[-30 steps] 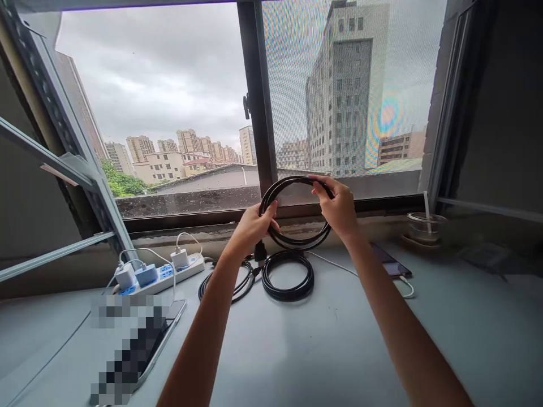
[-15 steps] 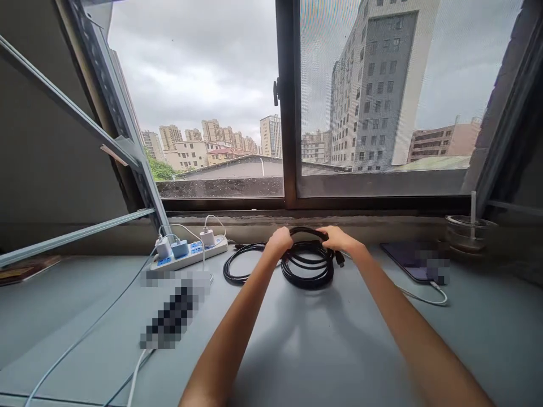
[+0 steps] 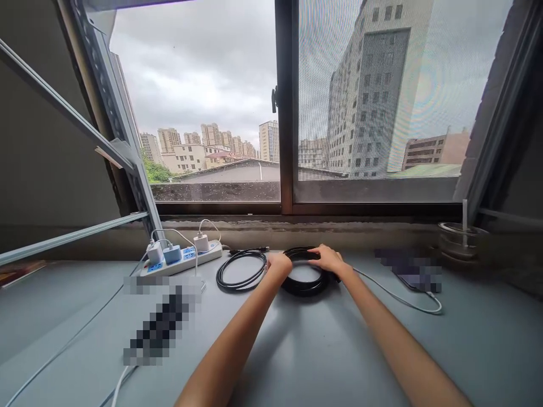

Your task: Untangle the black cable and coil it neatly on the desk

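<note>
A thick black cable coil (image 3: 307, 289) lies on the grey table, its loops stacked. My left hand (image 3: 280, 263) is curled at the coil's left side, fingertips largely hidden behind the hand. On the upper right of the coil, my right hand (image 3: 327, 259) grips the loops between thumb and fingers. Left of my left hand, a thinner black cable coil (image 3: 218, 275) lies flat, with a connector at its far end.
At the back left stands a white power strip (image 3: 207, 255) with several plugs. A blurred dark object (image 3: 163, 325) lies in front of it. To the right are a tablet (image 3: 409, 277) with a white cable (image 3: 396, 295) and a plastic cup (image 3: 460, 243) with a straw. The window closes off the back.
Both hands have lowered the upper loops of the black cable onto the rest of the coil. The view has tilted up slightly.
</note>
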Tool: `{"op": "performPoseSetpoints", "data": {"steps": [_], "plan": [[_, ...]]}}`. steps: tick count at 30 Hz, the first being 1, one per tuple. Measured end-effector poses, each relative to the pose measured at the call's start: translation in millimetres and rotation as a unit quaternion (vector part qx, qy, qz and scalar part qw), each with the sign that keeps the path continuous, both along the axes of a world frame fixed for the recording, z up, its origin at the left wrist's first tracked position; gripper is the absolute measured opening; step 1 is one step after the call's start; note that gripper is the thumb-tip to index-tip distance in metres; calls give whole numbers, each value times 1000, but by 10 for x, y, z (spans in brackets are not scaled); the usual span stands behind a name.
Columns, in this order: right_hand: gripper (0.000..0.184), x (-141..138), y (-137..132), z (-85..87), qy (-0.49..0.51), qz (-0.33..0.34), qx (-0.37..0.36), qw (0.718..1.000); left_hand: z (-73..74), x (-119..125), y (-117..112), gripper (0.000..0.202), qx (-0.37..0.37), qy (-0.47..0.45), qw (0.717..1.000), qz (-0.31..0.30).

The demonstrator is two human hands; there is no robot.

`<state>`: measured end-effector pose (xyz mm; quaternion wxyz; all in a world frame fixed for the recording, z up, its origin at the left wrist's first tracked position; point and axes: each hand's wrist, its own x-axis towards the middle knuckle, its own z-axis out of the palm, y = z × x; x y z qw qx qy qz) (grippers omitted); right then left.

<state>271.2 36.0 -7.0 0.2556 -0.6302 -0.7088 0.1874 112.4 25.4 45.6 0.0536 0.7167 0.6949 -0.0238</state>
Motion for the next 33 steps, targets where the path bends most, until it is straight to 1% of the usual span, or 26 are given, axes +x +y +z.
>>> {"op": "performPoseSetpoints", "data": {"steps": [3,5,9,13,19,23,27,30,33], "plan": [[35,-23,66,-150,57,0,15,998,-59,83,-58,28,-38,48,997,48],[31,-12,121,-229,101,9,18,995,-94,140,-99,26,-44,77,993,75],[28,77,170,-302,189,38,12,981,-123,206,-132,20,-43,109,987,105],[24,169,154,-324,270,53,2,961,-153,204,-106,19,-32,102,988,111],[15,160,143,-331,362,42,-3,931,-203,182,-94,33,7,80,990,119],[17,193,101,-311,429,46,-18,902,-182,182,-128,36,13,82,990,113],[18,279,93,-320,493,24,-22,869,-172,183,-144,36,4,76,991,106],[17,352,111,-327,535,12,-19,845,-176,179,-134,36,1,53,993,106],[12,406,127,-322,567,2,-12,824,-180,175,-120,37,11,2,995,96]]}}
